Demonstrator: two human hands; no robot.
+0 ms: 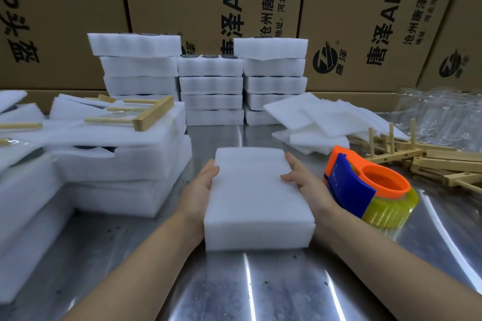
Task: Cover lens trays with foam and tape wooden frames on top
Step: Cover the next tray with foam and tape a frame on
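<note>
A white foam-covered lens tray [257,198] lies on the metal table [260,289] in front of me. My left hand [202,185] grips its left side, with the thumb on the top edge. Against the tray's right side my right hand [305,180] grips it too, its thumb lying on the top foam. Loose foam sheets [320,114] lie at the back right. A heap of wooden frames [427,161] sits at the right. An orange and blue tape dispenser [370,187] with yellowish tape stands just right of my right hand.
Three stacks of foam lens trays [211,86] stand at the back centre. At the left are finished packs with wooden frames [146,114] taped on top. Cardboard boxes [208,2] wall off the back. Clear plastic trays [440,112] sit far right.
</note>
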